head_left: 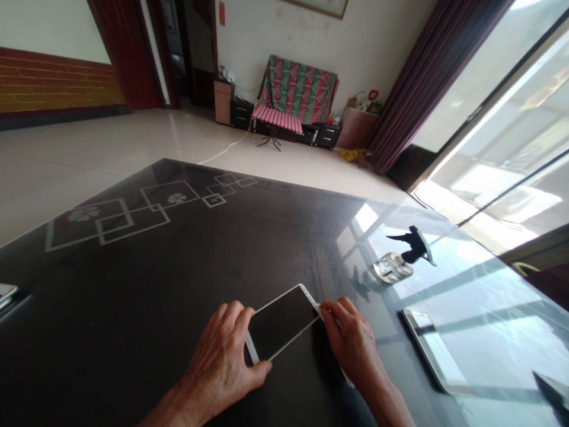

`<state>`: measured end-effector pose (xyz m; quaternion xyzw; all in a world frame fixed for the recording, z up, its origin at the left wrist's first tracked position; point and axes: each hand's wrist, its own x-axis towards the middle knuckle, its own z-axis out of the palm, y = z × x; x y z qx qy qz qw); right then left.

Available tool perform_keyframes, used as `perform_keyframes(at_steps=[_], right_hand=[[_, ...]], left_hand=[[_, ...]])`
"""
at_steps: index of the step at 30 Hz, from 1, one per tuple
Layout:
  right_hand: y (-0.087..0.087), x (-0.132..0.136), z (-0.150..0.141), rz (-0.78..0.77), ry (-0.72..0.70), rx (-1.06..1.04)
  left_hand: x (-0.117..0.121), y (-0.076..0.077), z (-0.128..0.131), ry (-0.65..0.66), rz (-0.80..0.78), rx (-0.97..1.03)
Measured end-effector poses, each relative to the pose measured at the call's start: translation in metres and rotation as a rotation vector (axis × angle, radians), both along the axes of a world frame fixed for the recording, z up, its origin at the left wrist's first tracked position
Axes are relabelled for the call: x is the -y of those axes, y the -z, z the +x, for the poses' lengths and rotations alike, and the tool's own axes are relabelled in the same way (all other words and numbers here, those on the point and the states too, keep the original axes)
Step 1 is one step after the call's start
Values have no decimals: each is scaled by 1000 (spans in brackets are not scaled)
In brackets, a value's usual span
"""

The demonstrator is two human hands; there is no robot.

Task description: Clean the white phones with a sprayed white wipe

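Note:
A smartphone (284, 323) with a white frame and dark screen lies face up just above or on the dark glossy table (178, 279). My left hand (222, 350) grips its left end, with the thumb on the near edge and the fingers at the far corner. My right hand (351, 338) is closed in a pinch at the phone's right corner. A pale sliver shows between its fingers and another below the palm, but I cannot make out what it holds.
To the right stand a clear spray bottle (392, 268) with a black trigger head and a second white phone (438, 353). Part of another device (6, 293) shows at the left edge. A dark pointed object (551, 391) lies at lower right.

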<state>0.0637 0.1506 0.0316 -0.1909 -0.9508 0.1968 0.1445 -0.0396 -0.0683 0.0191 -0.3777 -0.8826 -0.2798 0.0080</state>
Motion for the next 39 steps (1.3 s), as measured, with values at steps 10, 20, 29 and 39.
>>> perform_keyframes(at_steps=[10, 20, 29, 39], right_hand=[[-5, -19, -1, 16, -216, 53], [-13, -16, -13, 191, -263, 199], [-10, 6, -12, 185, -77, 210], [-4, 19, -12, 153, 113, 249]], left_hand=[[3, -1, -8, 33, -41, 11], [4, 2, -9, 45, -64, 5], [3, 5, -8, 42, -45, -43], [3, 0, -6, 40, -58, -3]])
